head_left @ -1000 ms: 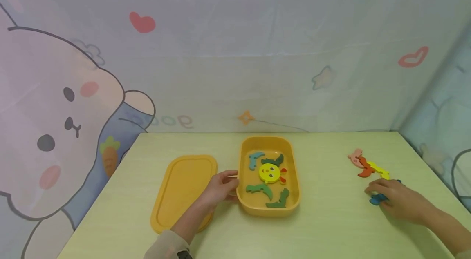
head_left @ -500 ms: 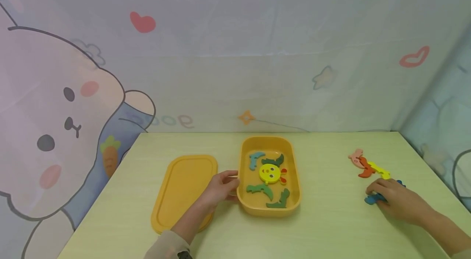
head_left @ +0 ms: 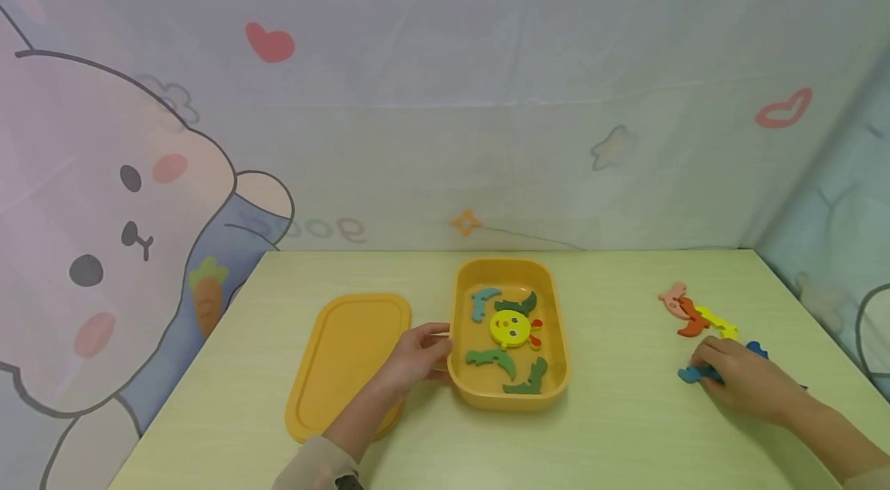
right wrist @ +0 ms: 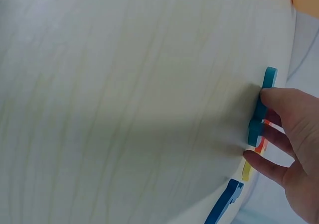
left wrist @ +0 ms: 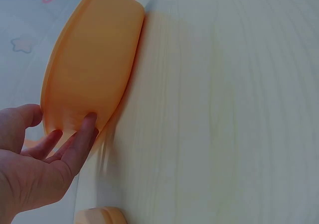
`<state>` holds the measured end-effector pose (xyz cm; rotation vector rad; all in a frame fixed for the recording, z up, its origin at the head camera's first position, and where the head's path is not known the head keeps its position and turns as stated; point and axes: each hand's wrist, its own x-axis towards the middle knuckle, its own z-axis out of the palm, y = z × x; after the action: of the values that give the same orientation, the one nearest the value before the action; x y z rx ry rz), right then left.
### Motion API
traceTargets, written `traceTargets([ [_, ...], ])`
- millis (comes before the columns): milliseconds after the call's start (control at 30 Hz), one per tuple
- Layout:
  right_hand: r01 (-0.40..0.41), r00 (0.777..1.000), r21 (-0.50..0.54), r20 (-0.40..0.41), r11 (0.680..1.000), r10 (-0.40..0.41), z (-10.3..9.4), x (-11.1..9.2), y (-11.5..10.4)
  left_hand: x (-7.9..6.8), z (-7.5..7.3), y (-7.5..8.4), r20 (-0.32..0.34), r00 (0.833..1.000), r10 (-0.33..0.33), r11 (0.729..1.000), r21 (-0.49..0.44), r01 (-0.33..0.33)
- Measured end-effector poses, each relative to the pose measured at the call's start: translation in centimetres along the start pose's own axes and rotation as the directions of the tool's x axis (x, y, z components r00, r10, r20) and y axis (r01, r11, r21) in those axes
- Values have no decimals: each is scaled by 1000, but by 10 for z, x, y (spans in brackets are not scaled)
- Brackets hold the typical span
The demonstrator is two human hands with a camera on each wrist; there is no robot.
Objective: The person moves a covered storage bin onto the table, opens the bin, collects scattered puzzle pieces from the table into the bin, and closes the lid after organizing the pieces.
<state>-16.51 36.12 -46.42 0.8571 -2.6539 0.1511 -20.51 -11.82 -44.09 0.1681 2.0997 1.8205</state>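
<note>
My right hand (head_left: pixel 747 380) pinches a teal-blue animal-shaped puzzle piece (right wrist: pixel 257 115) between thumb and fingers, low over the table at the right. A darker blue piece (head_left: pixel 757 349) lies just behind that hand, partly hidden by it in the head view. My left hand (head_left: pixel 417 353) rests against the left side of the yellow box (head_left: pixel 562 378), its fingertips (left wrist: pixel 90 118) on the outer wall and the thumb at the rim. Inside the box are a yellow chick-face piece (head_left: pixel 510 328) and several green and blue-green pieces, among them a green crescent-tailed one (head_left: pixel 492 359).
Left of the box, a yellow lid (head_left: pixel 348 358) lies flat, partly under the left forearm. Beyond the right hand lie a pink piece (head_left: pixel 673 300), an orange piece (head_left: pixel 691 318) and a yellow piece (head_left: pixel 719 323), close together. A printed cloth (head_left: pixel 521 127) hangs behind the table.
The right hand has drawn the teal-blue piece slightly left, away from the darker blue piece, which now shows more. The left hand and the box stay put.
</note>
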Motion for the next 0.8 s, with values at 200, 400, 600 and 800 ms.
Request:
traceTargets([
  [200, -27, 998, 18, 61, 999, 26, 0, 3, -1, 0, 0, -1, 2, 1000, 2, 1000, -5, -2],
  [400, -76, 990, 29, 119, 997, 72, -3, 7, -4, 0, 0, -1, 10, 1000, 8, 1000, -12, -8],
  [600, -129, 976, 46, 181, 991, 119, -5, 12, -7, 0, 0, 0, 7, 1000, 0, 1000, -10, 0],
  [800, -136, 973, 51, 193, 989, 124, -5, 13, -9, 0, 0, 0, 2, 1000, -9, 1000, -8, 9],
])
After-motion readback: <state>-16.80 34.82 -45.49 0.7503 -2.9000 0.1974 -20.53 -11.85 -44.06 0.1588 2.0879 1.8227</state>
